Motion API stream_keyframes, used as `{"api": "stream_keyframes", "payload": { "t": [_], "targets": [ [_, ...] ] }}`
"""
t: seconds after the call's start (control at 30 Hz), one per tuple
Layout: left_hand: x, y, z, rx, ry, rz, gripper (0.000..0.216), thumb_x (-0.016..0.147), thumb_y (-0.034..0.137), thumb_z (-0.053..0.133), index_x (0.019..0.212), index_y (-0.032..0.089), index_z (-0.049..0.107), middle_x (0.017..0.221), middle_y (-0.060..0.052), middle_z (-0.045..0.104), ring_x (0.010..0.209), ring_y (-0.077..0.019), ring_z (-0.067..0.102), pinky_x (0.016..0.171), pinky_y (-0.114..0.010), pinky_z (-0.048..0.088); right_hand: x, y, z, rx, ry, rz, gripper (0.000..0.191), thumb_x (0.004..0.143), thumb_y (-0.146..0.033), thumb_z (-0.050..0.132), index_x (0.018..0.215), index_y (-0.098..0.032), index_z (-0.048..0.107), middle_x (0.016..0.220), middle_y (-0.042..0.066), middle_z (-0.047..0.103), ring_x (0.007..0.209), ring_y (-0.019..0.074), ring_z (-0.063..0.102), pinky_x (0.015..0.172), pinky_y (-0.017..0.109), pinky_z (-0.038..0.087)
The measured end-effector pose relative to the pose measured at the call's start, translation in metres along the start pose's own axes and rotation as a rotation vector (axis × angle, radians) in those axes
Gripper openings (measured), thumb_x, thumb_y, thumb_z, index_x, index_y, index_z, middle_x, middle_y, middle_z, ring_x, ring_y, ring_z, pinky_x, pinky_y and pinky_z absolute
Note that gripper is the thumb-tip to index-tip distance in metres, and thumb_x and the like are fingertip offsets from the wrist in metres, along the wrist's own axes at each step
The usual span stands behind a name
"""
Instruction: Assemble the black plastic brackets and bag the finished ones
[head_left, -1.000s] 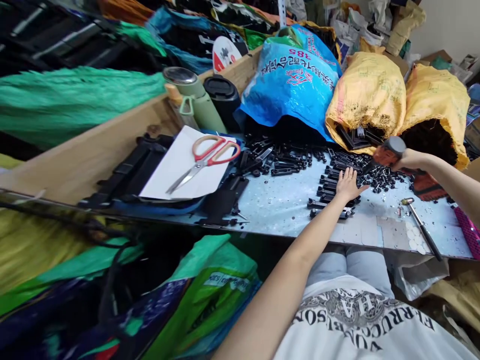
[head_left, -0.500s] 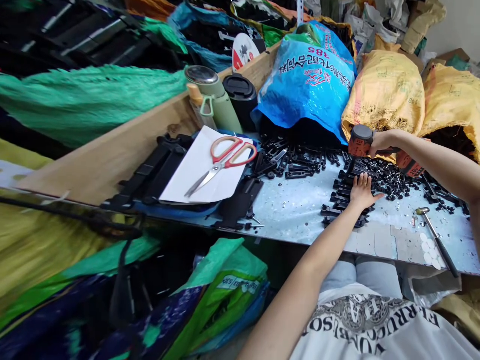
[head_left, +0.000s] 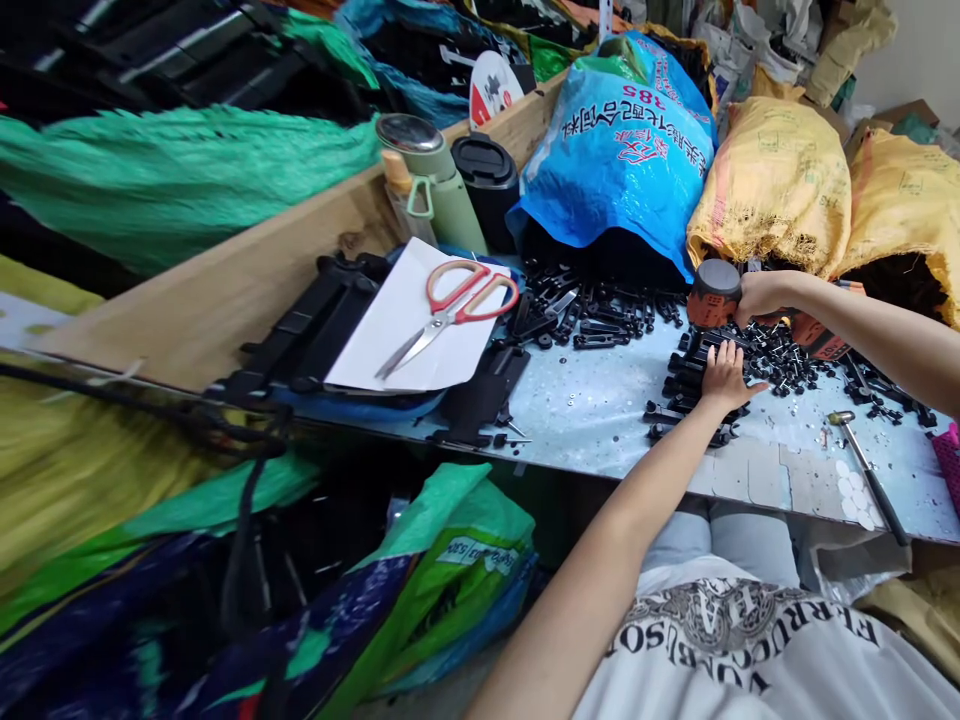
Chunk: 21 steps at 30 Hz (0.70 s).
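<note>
Left hand (head_left: 721,376) — palm down, fingers straight and a little spread, lying flat on a row of black plastic pieces (head_left: 686,392) packed side by side on the table (head_left: 600,405). It grips nothing and only rests on top of the row. The row runs from under the hand toward 7 o'clock and ends near the table's front edge.

Right hand (head_left: 761,297) — at 1 o'clock from the left hand, just beside it. Its fingers are curled tight round a power tool (head_left: 715,290) with a red-brown body and a round grey cap. The cap end sticks out of the fist toward 9 o'clock. The working tip is hidden behind the hand, so I cannot tell whether it touches the pieces.

Around the hands:
- A heap of small black pins (head_left: 784,365) sits at 3 o'clock of the left hand, right up against the row.
- A hammer (head_left: 862,465) lies at 4 o'clock, well apart, with its head toward the heap.
- More loose black parts (head_left: 600,320) are scattered at 10 o'clock.

Farther out at 9 o'clock, scissors (head_left: 459,305) with orange handles and blades together lie on a white sheet (head_left: 409,345). At 11 o'clock a green flask (head_left: 439,190) and a black cup (head_left: 491,180) stand side by side against a wooden board (head_left: 225,290). At 12 o'clock there is a blue bag (head_left: 622,160), and from 1 to 2 o'clock two yellow sacks (head_left: 780,180). All three lie with their mouths toward the table.
</note>
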<state>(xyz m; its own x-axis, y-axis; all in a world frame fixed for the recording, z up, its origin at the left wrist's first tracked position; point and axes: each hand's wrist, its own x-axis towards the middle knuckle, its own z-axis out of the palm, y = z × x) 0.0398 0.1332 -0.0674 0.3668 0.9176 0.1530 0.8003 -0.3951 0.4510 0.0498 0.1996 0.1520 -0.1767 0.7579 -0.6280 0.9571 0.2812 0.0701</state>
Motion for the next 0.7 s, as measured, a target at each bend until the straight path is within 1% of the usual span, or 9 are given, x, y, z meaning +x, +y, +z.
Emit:
{"api": "stream_keyframes", "payload": {
  "t": [0.1,0.17,0.23,0.3,0.37,0.43,0.5,0.6,0.7],
  "targets": [
    [-0.001,0.003,-0.006,-0.001,-0.007,-0.005,0.095,0.078,0.076,0.020,0.141,0.005,0.031,0.150,-0.017,0.023,0.140,-0.0294,0.013,0.115,-0.044,0.007,0.005,0.002,0.007,-0.035,0.014,-0.002,0.009,0.061,-0.019,0.066,0.063,-0.013,0.059,0.048,-0.002,0.050,0.044,0.0104,0.046,0.042,0.023,0.035],
    [-0.007,0.006,-0.011,-0.007,-0.031,-0.026,0.097,0.077,0.077,0.021,0.141,0.004,0.031,0.151,-0.017,0.022,0.141,-0.0297,0.010,0.115,-0.045,0.007,0.001,0.004,0.012,-0.034,0.034,-0.011,0.009,0.061,-0.019,0.064,0.063,-0.013,0.059,0.049,-0.002,0.050,0.044,0.0111,0.046,0.042,0.023,0.035],
    [-0.021,0.008,-0.017,-0.020,-0.069,-0.033,0.099,0.077,0.078,0.021,0.141,0.004,0.029,0.151,-0.017,0.020,0.141,-0.0296,0.008,0.115,-0.045,0.008,-0.009,0.004,0.015,-0.019,0.076,-0.023,0.010,0.061,-0.020,0.065,0.065,-0.013,0.060,0.050,-0.001,0.051,0.044,0.0115,0.047,0.042,0.024,0.035],
    [-0.040,0.008,-0.020,-0.028,-0.089,-0.026,0.101,0.076,0.079,0.021,0.141,0.003,0.027,0.152,-0.018,0.017,0.142,-0.0295,0.006,0.115,-0.045,0.008,-0.019,0.001,0.018,0.013,0.091,-0.042,0.014,0.060,-0.022,0.068,0.068,-0.013,0.062,0.052,-0.001,0.053,0.045,0.0118,0.048,0.043,0.023,0.036],
    [-0.058,0.008,-0.021,-0.027,-0.094,-0.026,0.102,0.075,0.079,0.021,0.141,0.002,0.027,0.152,-0.019,0.016,0.142,-0.0298,0.006,0.115,-0.046,0.007,-0.027,-0.005,0.020,0.035,0.062,-0.054,0.017,0.059,-0.024,0.070,0.069,-0.012,0.063,0.052,-0.001,0.054,0.047,0.0121,0.050,0.044,0.023,0.038],
    [-0.069,0.006,-0.020,-0.027,-0.102,-0.036,0.100,0.076,0.079,0.021,0.141,0.003,0.027,0.151,-0.019,0.018,0.141,-0.0299,0.007,0.115,-0.047,0.007,-0.031,-0.012,0.021,0.027,0.023,-0.047,0.019,0.058,-0.026,0.072,0.067,-0.012,0.063,0.050,0.000,0.053,0.049,0.0126,0.051,0.045,0.023,0.039],
    [-0.074,0.005,-0.019,-0.033,-0.107,-0.022,0.097,0.078,0.077,0.019,0.142,0.005,0.027,0.151,-0.017,0.020,0.141,-0.0293,0.008,0.116,-0.047,0.006,-0.031,-0.019,0.022,-0.001,-0.003,-0.034,0.018,0.059,-0.027,0.071,0.065,-0.012,0.063,0.049,0.000,0.053,0.049,0.0132,0.052,0.045,0.023,0.039],
    [-0.072,0.005,-0.019,-0.037,-0.122,0.002,0.095,0.078,0.077,0.019,0.143,0.008,0.026,0.151,-0.014,0.021,0.141,-0.0296,0.008,0.115,-0.048,0.006,-0.032,-0.025,0.026,-0.036,-0.030,-0.034,0.014,0.061,-0.025,0.069,0.063,-0.012,0.063,0.048,0.000,0.053,0.050,0.0139,0.053,0.046,0.023,0.039],
    [-0.070,0.005,-0.019,-0.030,-0.108,0.004,0.094,0.077,0.078,0.020,0.143,0.011,0.028,0.151,-0.013,0.024,0.141,-0.0312,0.010,0.114,-0.051,0.007,-0.040,-0.026,0.030,-0.051,0.017,-0.051,0.012,0.061,-0.024,0.068,0.065,-0.013,0.064,0.052,0.002,0.056,0.053,0.0149,0.054,0.047,0.024,0.040]
  ]
}}
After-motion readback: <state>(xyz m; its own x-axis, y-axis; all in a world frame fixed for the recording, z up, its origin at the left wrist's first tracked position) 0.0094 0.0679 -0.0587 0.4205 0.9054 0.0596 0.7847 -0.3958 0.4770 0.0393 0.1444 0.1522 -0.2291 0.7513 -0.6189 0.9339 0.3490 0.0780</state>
